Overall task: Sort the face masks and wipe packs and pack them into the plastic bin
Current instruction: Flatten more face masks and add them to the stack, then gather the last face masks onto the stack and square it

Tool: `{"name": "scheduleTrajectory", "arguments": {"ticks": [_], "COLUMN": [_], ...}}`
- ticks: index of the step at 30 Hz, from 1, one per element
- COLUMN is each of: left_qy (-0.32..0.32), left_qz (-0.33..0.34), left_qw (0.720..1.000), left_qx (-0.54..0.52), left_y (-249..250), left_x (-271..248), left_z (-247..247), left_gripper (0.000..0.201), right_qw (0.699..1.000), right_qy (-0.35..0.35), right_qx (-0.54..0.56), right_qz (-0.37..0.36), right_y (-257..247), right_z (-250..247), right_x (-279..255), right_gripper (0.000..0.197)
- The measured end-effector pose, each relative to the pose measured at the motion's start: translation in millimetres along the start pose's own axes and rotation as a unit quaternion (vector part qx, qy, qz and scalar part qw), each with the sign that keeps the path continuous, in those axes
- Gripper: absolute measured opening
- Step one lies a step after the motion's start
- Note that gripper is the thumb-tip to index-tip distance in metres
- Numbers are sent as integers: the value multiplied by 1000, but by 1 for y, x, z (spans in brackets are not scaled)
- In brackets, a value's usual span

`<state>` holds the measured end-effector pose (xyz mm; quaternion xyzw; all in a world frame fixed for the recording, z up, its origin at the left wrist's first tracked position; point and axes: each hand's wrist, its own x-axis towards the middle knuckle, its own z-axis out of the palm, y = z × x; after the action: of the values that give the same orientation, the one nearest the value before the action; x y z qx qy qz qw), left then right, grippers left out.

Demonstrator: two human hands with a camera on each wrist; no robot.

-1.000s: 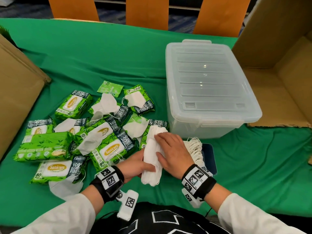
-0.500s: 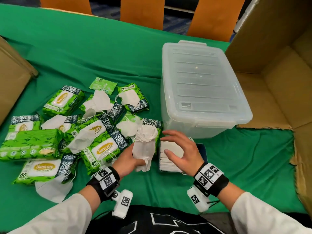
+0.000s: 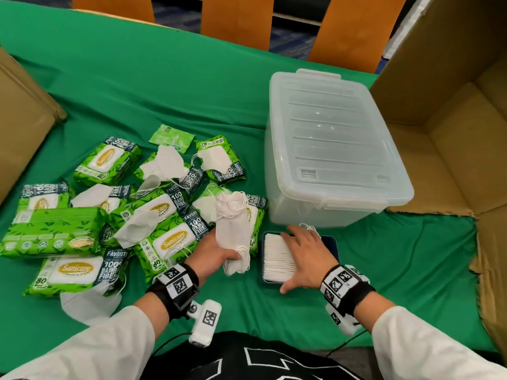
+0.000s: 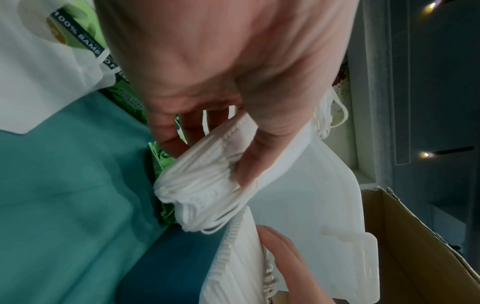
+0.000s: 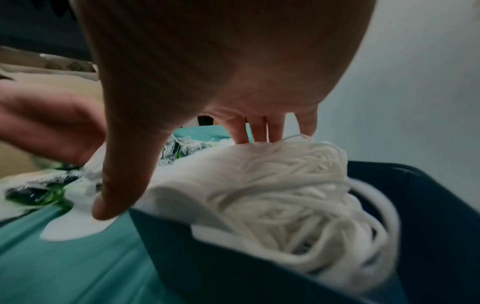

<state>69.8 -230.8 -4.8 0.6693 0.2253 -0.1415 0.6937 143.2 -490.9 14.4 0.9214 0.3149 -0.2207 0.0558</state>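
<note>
The step in hand looked to be gathering loose masks into one neat pile, and doing it well would mean squaring the bundle's edges and tucking the ear loops in before laying it flat on the stack, so nothing snagged or slid.

The left hand (image 3: pixel 216 255) gripped a bundle of masks (image 3: pixel 233 226) by its lower end, fingers curled round it, holding it upright above the wipe packs (image 3: pixel 164 239). The right hand (image 3: pixel 304 253) lay spread and flat on a stack of masks (image 3: pixel 277 259) sitting in a dark blue tray (image 3: pixel 330 242), fingers straight, pressing lightly and gripping nothing. The tray sat on the green desk (image 3: pixel 397 270) just in front of the plastic bin (image 3: pixel 334 144), whose lid was still on. More masks and wipe packs lay mixed in a heap to the left, so the sorting seemed far from finished and the lid would need lifting before packing.
</note>
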Motion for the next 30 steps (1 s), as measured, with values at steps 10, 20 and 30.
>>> {"name": "scheduleTrajectory", "arguments": {"ticks": [10, 20, 30], "left_qy": [25, 60, 62], "left_qz": [25, 111, 183], "left_qw": [999, 981, 957], "left_qx": [16, 150, 217], "left_y": [20, 45, 53], "left_x": [14, 31, 29], "left_z": [20, 44, 58], "left_gripper": [70, 56, 58], "right_qw": [998, 997, 981], "right_qy": [-29, 39, -19], "right_qx": [-48, 72, 193], "right_qz": [20, -11, -21], "right_y": [9, 17, 25], "right_z": [11, 19, 21], "right_x": [-3, -4, 7], "right_gripper": [137, 126, 126]}}
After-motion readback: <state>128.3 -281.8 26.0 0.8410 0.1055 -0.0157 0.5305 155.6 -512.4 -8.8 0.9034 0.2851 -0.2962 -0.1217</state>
